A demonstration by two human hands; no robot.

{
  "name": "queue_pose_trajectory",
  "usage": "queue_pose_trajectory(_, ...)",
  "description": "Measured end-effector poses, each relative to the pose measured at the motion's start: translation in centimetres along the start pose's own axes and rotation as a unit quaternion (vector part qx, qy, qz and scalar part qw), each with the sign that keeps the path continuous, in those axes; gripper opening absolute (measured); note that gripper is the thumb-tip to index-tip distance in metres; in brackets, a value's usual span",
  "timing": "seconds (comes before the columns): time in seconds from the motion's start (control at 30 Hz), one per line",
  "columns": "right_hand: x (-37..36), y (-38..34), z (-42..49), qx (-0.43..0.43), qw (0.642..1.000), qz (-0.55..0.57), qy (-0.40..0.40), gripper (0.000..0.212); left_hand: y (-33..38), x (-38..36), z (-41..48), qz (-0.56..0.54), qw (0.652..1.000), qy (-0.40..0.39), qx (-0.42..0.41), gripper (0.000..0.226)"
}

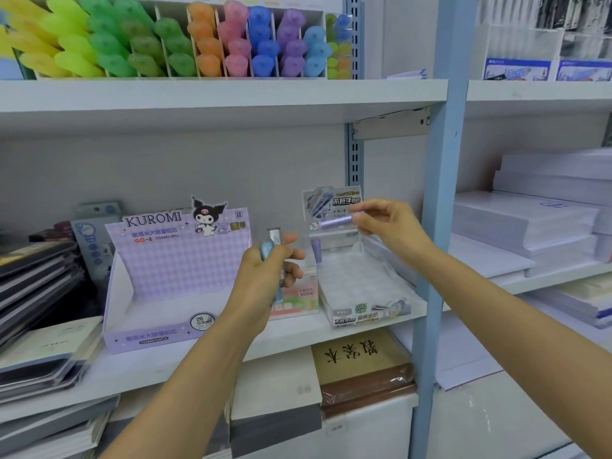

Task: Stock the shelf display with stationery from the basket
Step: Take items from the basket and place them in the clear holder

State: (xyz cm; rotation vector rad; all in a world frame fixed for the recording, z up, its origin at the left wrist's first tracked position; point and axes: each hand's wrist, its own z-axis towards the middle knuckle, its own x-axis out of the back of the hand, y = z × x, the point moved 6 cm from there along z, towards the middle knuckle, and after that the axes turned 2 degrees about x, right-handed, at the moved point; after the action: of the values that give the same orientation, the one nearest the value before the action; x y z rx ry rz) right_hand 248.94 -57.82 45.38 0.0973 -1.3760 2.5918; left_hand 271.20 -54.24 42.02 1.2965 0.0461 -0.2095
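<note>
Head view only. Shows the left grip (261, 276) curled round a small bunch of lead tubes (266, 251), a blue one and a silver-capped one sticking up above the thumb, the rest hidden in the palm. Places that grip in the air before the middle shelf (231, 346), between the purple Kuromi box (172, 276) and the clear tray (357, 279), in front of a pink Fruit Soda box (303, 293). Shows the right grip (387, 223) pinching a lilac tube (334, 222) by one end between thumb and fingertips, the tube held level, clear of the tray, above its back edge and in front of its printed header card (331, 202). Finds a second lilac tube (317, 248) standing upright at the tray's back left corner. Sets both displays side by side on the shelf, Kuromi box to the left, tray to the right, just beside the blue upright (440, 193). Takes in dark notebooks (33, 276) stacked at far left, white paper reams (530, 220) on the neighbouring shelf at right, and bright highlighters (165, 44) racked on the shelf above.
</note>
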Motion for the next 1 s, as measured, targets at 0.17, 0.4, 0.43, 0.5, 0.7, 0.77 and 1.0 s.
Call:
queue_pose_trajectory(0.17, -2.0, 2.1, 2.0, -0.001, 0.967, -0.248, -0.054, 0.015, -0.2, 0.2, 0.0, 0.015, 0.999, -0.049, -0.016, 0.018)
queue_pose_trajectory(0.4, -5.7, 2.6, 3.8, 0.087, 0.898, -0.407, -0.146, 0.014, -0.8, 1.0, -0.1, 0.029, 0.998, -0.049, -0.015, 0.028)
queue_pose_trajectory(0.43, -6.0, 2.5, 4.1, 0.092, 0.884, -0.427, -0.165, 0.013, -1.0, 1.2, 0.0, 0.033, 0.998, -0.047, -0.012, 0.028)
queue_pose_trajectory(0.5, -6.5, 2.4, 4.7, 0.084, 0.863, -0.455, -0.203, 0.012, -1.1, 1.4, 0.1, 0.044, 0.998, -0.048, -0.011, 0.026)
queue_pose_trajectory(0.7, -6.7, 3.2, 5.6, 0.029, 0.911, -0.377, -0.164, 0.033, -0.9, 1.4, -0.2, 0.058, 0.996, -0.065, -0.025, 0.017)
queue_pose_trajectory(0.77, -6.5, 3.5, 5.4, 0.047, 0.924, -0.352, -0.139, 0.024, -0.9, 1.6, -0.2, 0.066, 0.995, -0.062, -0.031, 0.017)
queue_pose_trajectory(1.0, -7.0, 5.4, 4.1, 0.056, 0.925, -0.347, -0.141, 0.016, -1.3, 1.9, -0.2, 0.076, 0.996, -0.029, -0.046, 0.017)
